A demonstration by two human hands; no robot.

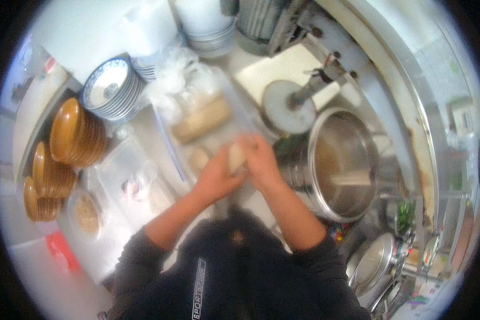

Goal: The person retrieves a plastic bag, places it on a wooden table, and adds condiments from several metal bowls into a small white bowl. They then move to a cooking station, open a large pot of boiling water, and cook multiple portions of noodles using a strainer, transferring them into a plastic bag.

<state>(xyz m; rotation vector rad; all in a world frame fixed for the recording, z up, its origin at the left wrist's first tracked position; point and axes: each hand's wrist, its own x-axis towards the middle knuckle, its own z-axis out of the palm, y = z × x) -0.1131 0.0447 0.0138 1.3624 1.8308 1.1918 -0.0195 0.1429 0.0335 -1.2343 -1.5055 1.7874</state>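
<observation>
Both of my hands are raised close together over the near end of a clear plastic container. My left hand (216, 176) and my right hand (262, 160) hold a pale lump of dough (237, 159) between them, partly hidden by fingers. Beneath lies the plastic container (244, 102), holding a long tan dough roll (203, 119). A smaller dough piece (198, 160) sits in it just left of my left hand. Crumpled clear plastic film (178, 80) covers the container's far end. The hands are blurred.
Stacked brown bowls (70, 134) and blue-patterned bowls (110, 88) stand at left. A large steel pot (342, 164) stands close to my right forearm, beyond it a round metal disc (290, 106) with a handle. A bowl of crumbly tan food (86, 212) is at lower left, beside clear plastic (132, 176).
</observation>
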